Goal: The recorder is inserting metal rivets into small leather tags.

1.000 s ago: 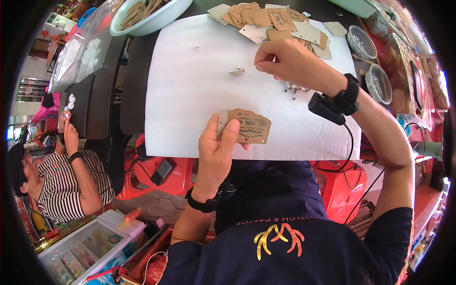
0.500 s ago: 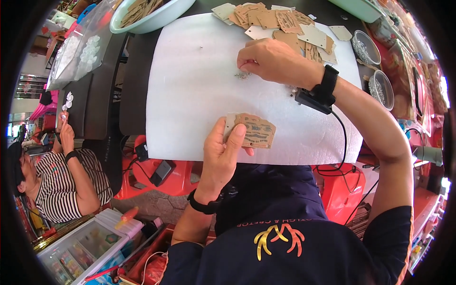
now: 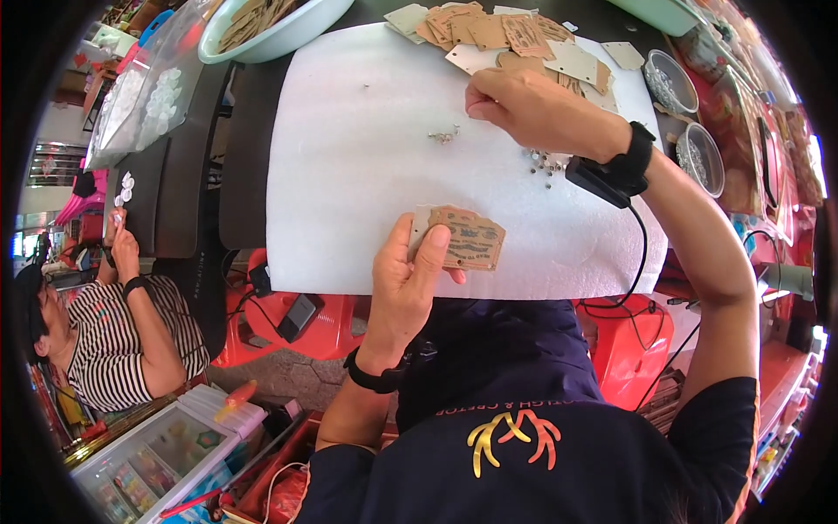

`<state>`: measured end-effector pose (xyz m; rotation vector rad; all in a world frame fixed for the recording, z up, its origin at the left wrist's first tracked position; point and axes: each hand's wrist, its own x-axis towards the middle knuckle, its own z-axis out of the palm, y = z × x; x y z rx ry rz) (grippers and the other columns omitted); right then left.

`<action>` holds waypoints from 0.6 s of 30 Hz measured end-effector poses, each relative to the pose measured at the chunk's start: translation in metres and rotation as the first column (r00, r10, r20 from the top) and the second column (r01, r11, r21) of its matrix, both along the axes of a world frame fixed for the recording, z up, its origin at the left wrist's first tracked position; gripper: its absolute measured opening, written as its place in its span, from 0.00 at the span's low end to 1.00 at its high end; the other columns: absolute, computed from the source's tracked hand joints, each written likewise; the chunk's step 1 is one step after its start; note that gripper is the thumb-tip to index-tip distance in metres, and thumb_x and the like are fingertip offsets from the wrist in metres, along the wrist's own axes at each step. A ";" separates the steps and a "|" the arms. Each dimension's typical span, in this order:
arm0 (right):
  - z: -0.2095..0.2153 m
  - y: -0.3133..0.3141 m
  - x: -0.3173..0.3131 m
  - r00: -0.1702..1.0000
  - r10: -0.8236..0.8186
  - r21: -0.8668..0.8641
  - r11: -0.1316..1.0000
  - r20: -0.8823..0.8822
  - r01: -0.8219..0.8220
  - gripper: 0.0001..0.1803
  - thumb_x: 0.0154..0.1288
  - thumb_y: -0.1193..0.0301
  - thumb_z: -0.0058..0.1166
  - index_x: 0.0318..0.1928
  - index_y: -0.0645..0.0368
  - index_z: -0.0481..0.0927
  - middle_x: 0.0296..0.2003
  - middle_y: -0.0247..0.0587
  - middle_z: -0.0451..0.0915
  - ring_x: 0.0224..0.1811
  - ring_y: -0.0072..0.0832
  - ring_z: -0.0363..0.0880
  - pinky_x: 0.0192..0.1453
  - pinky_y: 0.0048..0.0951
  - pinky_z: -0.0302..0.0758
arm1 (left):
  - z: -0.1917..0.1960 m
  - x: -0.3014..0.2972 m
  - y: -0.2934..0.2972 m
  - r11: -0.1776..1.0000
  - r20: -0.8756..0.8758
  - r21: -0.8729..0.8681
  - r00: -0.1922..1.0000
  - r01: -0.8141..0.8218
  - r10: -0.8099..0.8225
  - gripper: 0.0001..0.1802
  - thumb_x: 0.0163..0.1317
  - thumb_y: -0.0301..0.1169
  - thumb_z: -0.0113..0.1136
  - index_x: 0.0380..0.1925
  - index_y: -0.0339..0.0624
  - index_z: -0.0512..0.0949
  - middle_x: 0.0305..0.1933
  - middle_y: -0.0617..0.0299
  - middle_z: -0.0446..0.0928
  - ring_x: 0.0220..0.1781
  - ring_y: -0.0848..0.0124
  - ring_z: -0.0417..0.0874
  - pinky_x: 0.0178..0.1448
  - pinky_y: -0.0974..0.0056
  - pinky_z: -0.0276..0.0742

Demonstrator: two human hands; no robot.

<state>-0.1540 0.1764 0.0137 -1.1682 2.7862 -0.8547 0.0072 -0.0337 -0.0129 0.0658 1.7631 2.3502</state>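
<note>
Right hand (image 3: 532, 109) fingertips hidden, metal bits (image 3: 443, 136) too small to ID, bowl (image 3: 271, 26) cut off by top edge

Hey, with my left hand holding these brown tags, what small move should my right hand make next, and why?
Probably lower the right hand to pinch one small metal piece off the white sheet. It hovers beside it, apparently empty, while the left hand holds the brown tags ready.

Left hand (image 3: 406, 293) grips brown card tags (image 3: 463, 237) over white foam sheet (image 3: 367, 175); right hand (image 3: 532, 109) fingertips down beside tag pile (image 3: 497, 35).
</note>
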 end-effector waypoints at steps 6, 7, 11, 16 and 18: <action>0.033 0.006 0.034 0.762 -0.077 -0.143 0.965 0.643 0.219 0.14 0.73 0.62 0.51 0.39 0.62 0.77 0.21 0.31 0.73 0.22 0.18 0.70 0.28 0.23 0.68 | 0.012 -0.003 0.010 1.000 -0.052 -0.016 0.999 -0.018 0.017 0.14 0.75 0.34 0.48 0.48 0.32 0.73 0.42 0.57 0.81 0.36 0.75 0.80 0.37 0.70 0.76; 0.033 0.009 0.039 0.668 0.002 -0.207 0.951 0.744 0.228 0.13 0.74 0.62 0.50 0.38 0.60 0.76 0.20 0.26 0.70 0.20 0.11 0.66 0.24 0.19 0.63 | 0.015 -0.004 0.013 1.000 -0.067 -0.010 0.998 -0.022 0.021 0.14 0.75 0.34 0.48 0.48 0.32 0.73 0.43 0.57 0.81 0.36 0.75 0.80 0.37 0.70 0.77; 0.034 0.009 0.059 0.603 0.049 -0.256 0.930 0.797 0.263 0.14 0.74 0.62 0.51 0.39 0.61 0.77 0.20 0.27 0.70 0.20 0.12 0.65 0.25 0.19 0.65 | 0.019 -0.006 0.017 0.999 -0.113 -0.031 0.993 0.024 -0.028 0.14 0.74 0.34 0.48 0.48 0.33 0.73 0.44 0.57 0.80 0.38 0.75 0.80 0.37 0.69 0.77; 0.005 0.014 0.065 0.984 -0.090 -0.146 0.983 0.151 0.112 0.11 0.67 0.68 0.52 0.35 0.65 0.77 0.25 0.44 0.78 0.25 0.35 0.77 0.31 0.35 0.74 | 0.017 -0.004 0.021 0.995 -0.094 -0.088 0.994 0.050 -0.058 0.13 0.74 0.33 0.48 0.48 0.34 0.73 0.43 0.59 0.80 0.38 0.75 0.80 0.38 0.69 0.77; -0.006 0.017 0.066 0.991 -0.072 -0.104 0.993 -0.109 0.061 0.10 0.65 0.70 0.52 0.33 0.66 0.77 0.27 0.49 0.79 0.28 0.41 0.80 0.32 0.38 0.75 | 0.018 -0.001 0.022 0.993 -0.086 -0.099 0.994 0.058 -0.067 0.13 0.74 0.33 0.47 0.48 0.34 0.73 0.43 0.59 0.80 0.38 0.75 0.80 0.38 0.69 0.77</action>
